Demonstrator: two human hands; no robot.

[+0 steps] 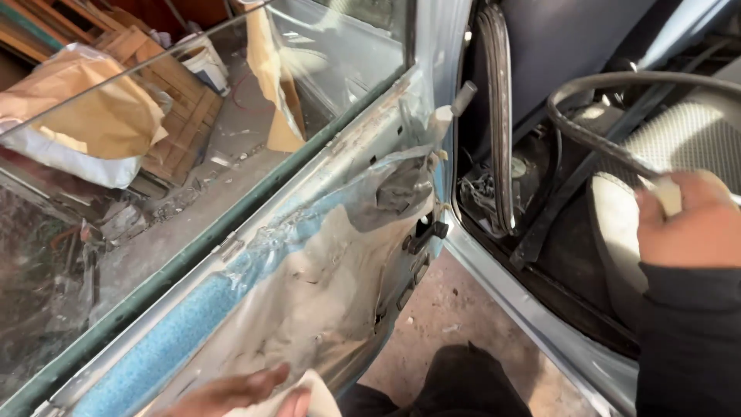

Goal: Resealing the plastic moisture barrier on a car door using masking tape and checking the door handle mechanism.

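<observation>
Head view: left hand [231, 392] grip on pale cloth [312, 398] at car door [309, 286], right hand [687, 220] grip clenched around black rubber strip [594, 143]

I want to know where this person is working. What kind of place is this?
Probably a car repair or body workshop. An open car door stripped of its inner panel, a loose rubber seal held in the right hand, and wooden pallets and paper-wrapped clutter on the dusty floor point to that.
</observation>
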